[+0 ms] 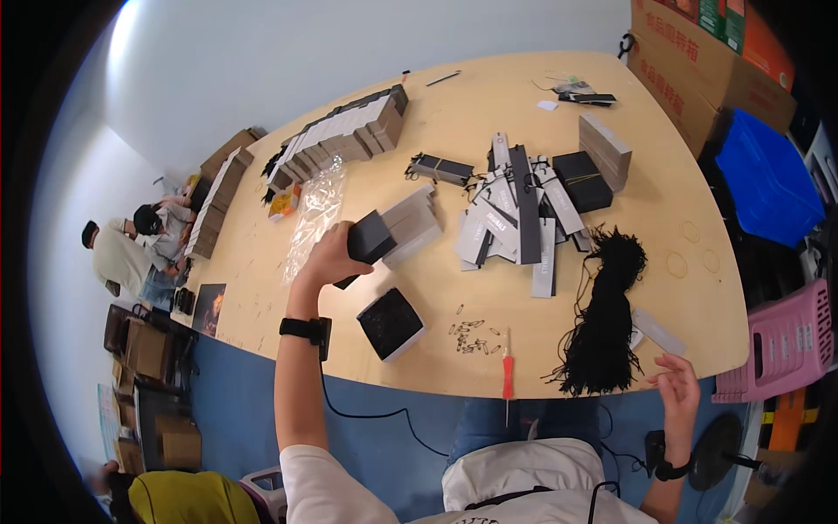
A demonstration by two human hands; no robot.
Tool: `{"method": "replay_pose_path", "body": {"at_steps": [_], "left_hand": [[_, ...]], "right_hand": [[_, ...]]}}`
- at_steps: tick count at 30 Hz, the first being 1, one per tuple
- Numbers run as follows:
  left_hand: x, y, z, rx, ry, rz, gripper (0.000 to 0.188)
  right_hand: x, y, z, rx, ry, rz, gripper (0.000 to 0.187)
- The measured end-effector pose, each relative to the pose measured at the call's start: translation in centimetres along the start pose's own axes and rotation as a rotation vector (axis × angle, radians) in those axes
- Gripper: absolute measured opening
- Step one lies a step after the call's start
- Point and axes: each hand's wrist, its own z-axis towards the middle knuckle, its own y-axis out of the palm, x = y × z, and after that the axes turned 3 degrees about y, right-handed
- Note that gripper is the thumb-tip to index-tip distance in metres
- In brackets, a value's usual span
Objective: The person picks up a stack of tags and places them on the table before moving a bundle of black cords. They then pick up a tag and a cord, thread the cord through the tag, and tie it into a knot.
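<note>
My left hand (330, 258) is closed around a short stack of black cards (370, 237), beside a grey-edged stack of cards (412, 229) lying on the table. Just nearer to me stands a small open box (390, 323) with a black inside. My right hand (676, 384) hangs at the table's front edge with fingers apart and nothing in it. Closest to it are a grey tag (659, 332) and a thick bundle of black cords (607, 314). A red-handled awl (507, 375) lies by several small metal pins (474, 338).
A loose pile of grey and black tags (515, 210) covers the middle. Behind is a long row of card stacks (345, 135), with plastic film (316, 210) nearby. At right are a black box (583, 182), a pink basket (786, 341) and a blue bin (768, 175). People (131, 253) are far left.
</note>
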Motion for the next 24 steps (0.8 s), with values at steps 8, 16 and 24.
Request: {"method": "replay_pose_path", "body": {"at_steps": [8,16,24], "left_hand": [[-5.9,5.8,-3.6,0.035,-0.233,-0.141,0.091],[-5.7,6.5,-5.2,0.074,-0.281,-0.014,0.093],[-6.5,7.8,-7.8,0.126,-0.128,-0.107,0.096]], "right_hand": [[3.2,-1.8,2.0,0.251,-0.158,-0.261,0.023],[4.9,-2.0,2.4,0.245,-0.149,-0.218,0.021],[5.4,-2.0,3.0,0.280,-0.224,-0.364,0.015]]}}
